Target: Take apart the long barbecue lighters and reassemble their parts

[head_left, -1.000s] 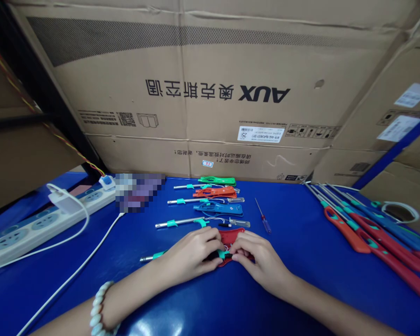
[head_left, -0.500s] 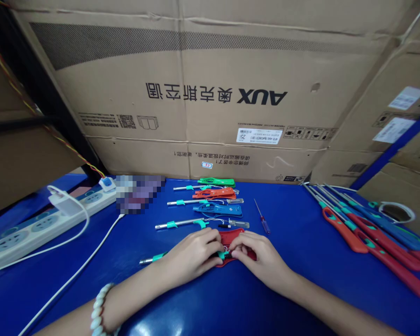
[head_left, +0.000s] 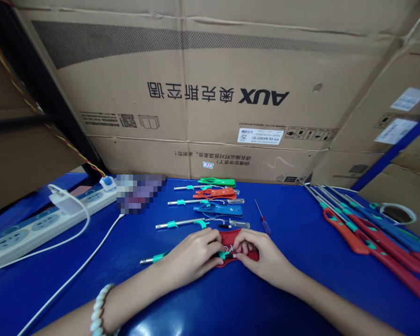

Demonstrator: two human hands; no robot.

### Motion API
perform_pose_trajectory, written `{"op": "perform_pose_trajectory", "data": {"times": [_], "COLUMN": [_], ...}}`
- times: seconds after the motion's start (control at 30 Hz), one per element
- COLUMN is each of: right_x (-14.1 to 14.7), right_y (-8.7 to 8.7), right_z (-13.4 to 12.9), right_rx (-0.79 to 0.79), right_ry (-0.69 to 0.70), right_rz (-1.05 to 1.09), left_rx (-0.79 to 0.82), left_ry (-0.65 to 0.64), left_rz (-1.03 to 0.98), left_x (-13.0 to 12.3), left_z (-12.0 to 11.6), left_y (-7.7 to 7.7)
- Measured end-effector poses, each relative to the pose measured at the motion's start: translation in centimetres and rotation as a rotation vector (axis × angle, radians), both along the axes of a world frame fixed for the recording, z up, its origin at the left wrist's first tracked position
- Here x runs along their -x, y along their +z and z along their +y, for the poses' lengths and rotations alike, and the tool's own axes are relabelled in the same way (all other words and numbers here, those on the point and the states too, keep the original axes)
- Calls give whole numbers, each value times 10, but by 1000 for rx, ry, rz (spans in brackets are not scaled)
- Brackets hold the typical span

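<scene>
My left hand (head_left: 200, 252) is closed over the near lighter, its fingertips at a teal trigger piece (head_left: 223, 255). The lighter's metal tube (head_left: 147, 261) pokes out left of that hand, with a teal collar (head_left: 158, 257) on it. Red casing halves (head_left: 231, 236) lie open under and between both hands. With thumb and index finger, my right hand (head_left: 261, 254) pinches the end of a small black cylindrical igniter (head_left: 230, 255) beside the trigger. Thin white wires (head_left: 226, 248) show just above it. My left palm hides the middle of the tube.
Behind lie blue (head_left: 219, 210), orange (head_left: 217, 192) and green (head_left: 219, 182) opened lighters with tubes and clear tanks. A small screwdriver (head_left: 263, 218) lies right of them. Several whole lighters (head_left: 380, 247) are piled at right. A power strip (head_left: 45, 221) and white cable (head_left: 84, 270) occupy the left.
My right hand has shifted slightly right, uncovering more of the black igniter, and its fingers have curled differently. My left hand stays in place.
</scene>
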State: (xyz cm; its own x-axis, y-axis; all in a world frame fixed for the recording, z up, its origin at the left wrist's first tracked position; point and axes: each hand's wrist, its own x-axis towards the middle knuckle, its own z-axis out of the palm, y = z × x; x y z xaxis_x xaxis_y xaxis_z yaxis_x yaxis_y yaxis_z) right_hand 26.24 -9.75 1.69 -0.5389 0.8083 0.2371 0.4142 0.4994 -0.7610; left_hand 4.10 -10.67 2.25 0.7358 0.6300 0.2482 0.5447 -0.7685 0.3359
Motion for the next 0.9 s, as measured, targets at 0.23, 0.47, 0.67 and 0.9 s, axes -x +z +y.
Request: {"op": "perform_pose_trajectory", "data": {"times": [0.23,0.47,0.67,0.9], "right_x": [-2,-3,-3,-2], "right_y": [-3,-4,-5,-3], "right_z": [2,1,0,-5], "right_rx": [-26,-13,-91,-152], "right_ry": [54,81,56,75], "right_rz": [4,-27,-85,-148], "left_rx": [-15,-32,-32,-14], "left_ry": [5,14,-1,-10], "left_rz": [-35,-26,-28,-14], "left_x": [-2,-3,-2,0], "left_z": [-1,-2,-1,0], "left_y": [1,2,0,0]}}
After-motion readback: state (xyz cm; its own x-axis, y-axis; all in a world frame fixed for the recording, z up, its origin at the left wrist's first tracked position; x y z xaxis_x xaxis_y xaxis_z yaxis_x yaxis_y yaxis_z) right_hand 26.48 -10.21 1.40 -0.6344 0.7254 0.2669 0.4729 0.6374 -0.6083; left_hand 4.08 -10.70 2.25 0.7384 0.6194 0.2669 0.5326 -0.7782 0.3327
